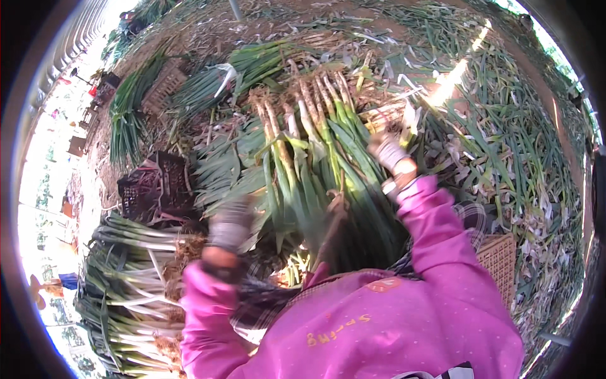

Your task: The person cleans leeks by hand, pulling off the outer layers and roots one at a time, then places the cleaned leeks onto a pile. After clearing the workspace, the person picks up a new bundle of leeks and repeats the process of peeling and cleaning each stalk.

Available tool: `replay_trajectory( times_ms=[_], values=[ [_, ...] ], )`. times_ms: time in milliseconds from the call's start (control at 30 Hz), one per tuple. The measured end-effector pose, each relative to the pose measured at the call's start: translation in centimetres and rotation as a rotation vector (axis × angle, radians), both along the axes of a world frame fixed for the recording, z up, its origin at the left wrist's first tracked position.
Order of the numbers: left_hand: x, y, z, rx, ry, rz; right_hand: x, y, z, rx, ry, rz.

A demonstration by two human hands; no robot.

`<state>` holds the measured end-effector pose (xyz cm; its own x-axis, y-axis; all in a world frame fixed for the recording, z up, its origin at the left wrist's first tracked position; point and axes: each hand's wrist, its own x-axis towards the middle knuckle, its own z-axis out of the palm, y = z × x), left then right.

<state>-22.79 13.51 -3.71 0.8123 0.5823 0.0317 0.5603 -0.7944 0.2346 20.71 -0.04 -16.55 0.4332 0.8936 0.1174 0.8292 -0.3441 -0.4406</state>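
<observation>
Leeks [315, 158] lie in a thick bundle across the person's lap, roots pointing away and green leaves running back toward the pink jacket [379, 316]. The right hand [388, 150], in a pale glove, rests on the bundle's right edge near the leaves; its fingers curl onto the stalks, though how firmly they grip cannot be told. The left hand [230, 224], in a grey glove, is blurred at the bundle's lower left, and whether its fingers are open or closed cannot be told.

The ground is bare earth covered with stripped leaves [505, 158], thickest on the right. A dark plastic crate [154, 186] sits just left of the bundle, and beyond it a heap of cleaned leeks [126, 284] is stacked with white stems showing. More bundles [208, 82] lie further off. A woven basket [499, 259] stands at the right elbow. Little open space remains on either side.
</observation>
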Motion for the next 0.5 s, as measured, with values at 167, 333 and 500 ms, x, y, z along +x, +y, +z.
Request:
replay_trajectory(
  times_ms=[167,333,500],
  values=[
    [14.7,-11.2,-8.8,-0.219,0.335,-0.086,-8.4,3.6,-4.8,0.108,0.408,-0.275],
    [14.0,-11.9,-8.9,-0.442,0.155,0.138,-4.0,8.3,-12.7,0.224,0.346,-0.300],
    [8.1,-8.5,-3.1,-0.583,0.141,0.328,-6.0,13.6,-8.9,-0.218,0.101,-0.352]
  ],
)
